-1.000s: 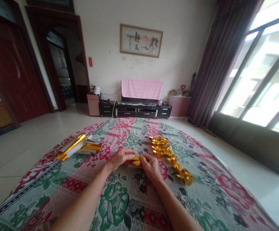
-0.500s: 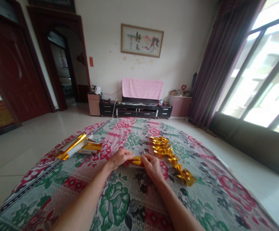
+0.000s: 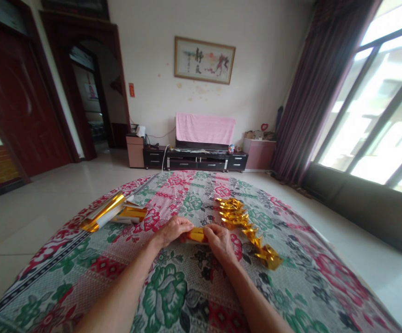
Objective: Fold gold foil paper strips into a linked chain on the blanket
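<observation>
Between my hands, a little above the patterned cloth (image 3: 218,277), is a small piece of shiny gold foil paper (image 3: 197,235), folded into a narrow strip. My left hand (image 3: 173,231) pinches its left end between thumb and fingers. At the other end, my right hand (image 3: 219,238) grips it the same way. My fingers partly cover both ends. Right of my hands runs a row of several folded gold paper pieces (image 3: 234,213), the nearest one (image 3: 269,256) lying apart toward me. Loose gold sheets with pale backs (image 3: 104,213) lie curled at the left.
The flowered cloth spreads over a large rounded surface. Beyond it stands a low black cabinet (image 3: 197,162), with a pink cloth (image 3: 205,128) draped over something on top. A purple curtain (image 3: 320,92) and window are at the right, a dark red door (image 3: 17,101) at the left.
More of the gold face of the folded paper shows between my fingers. Both hands stay in nearly the same place, and the other gold pieces have not moved.
</observation>
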